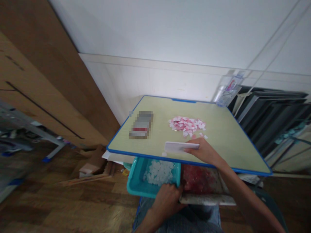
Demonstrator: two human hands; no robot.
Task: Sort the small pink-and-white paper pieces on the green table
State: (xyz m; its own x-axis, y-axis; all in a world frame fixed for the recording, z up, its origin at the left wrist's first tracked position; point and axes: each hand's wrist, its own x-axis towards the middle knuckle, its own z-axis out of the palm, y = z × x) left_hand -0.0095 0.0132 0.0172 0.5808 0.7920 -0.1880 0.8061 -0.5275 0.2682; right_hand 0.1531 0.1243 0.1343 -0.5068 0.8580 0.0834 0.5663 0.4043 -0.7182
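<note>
My right hand [202, 149] is closed round one end of a flat white scraper-like piece [177, 147], held on edge over the front of the small table [136, 145]. A small white chip [164, 154] lies just below that piece, near the blue edge. Farther back is a loose pile of pink and white chips [186, 124]. In front of the table my left hand [169, 197] grips where the teal basin [132, 184] meets a tray [206, 199]; its fingertips are partly hidden. White chips [159, 172] lie in the basin, and red chips [198, 178] in the tray.
On the table's left lies a blurred-out rectangular object [142, 124]. A clear plastic bottle [229, 89] stands at the back right corner by the wall. Dark flat panels [272, 113] lean at the right. Opened cardboard [94, 165] lies on the floor at left.
</note>
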